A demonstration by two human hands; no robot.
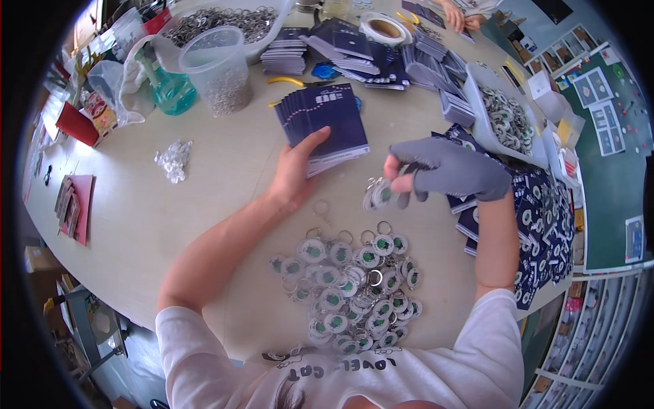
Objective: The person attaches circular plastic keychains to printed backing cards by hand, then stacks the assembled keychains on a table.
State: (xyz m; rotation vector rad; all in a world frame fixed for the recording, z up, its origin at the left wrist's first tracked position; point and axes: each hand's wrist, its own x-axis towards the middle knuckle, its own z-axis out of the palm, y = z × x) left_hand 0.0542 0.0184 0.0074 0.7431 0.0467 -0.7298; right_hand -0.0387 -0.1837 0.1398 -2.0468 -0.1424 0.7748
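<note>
My left hand (294,174) grips the near edge of a fanned stack of dark blue cards (323,123) lying on the table. My right hand (443,170), in a grey fingerless glove, pinches a round clear keychain with a green centre (379,194) just above the table. Below both hands lies a pile of several matching keychains (354,286) with metal rings. One loose ring (320,208) lies by my left wrist.
A clear cup of small metal parts (219,68), a teal bottle (167,85), a white tray of keychains (504,119), more blue card stacks (354,48), a tape roll (385,28) and carded keychains (545,225) at right. Another person's hand (453,13) is at the far edge.
</note>
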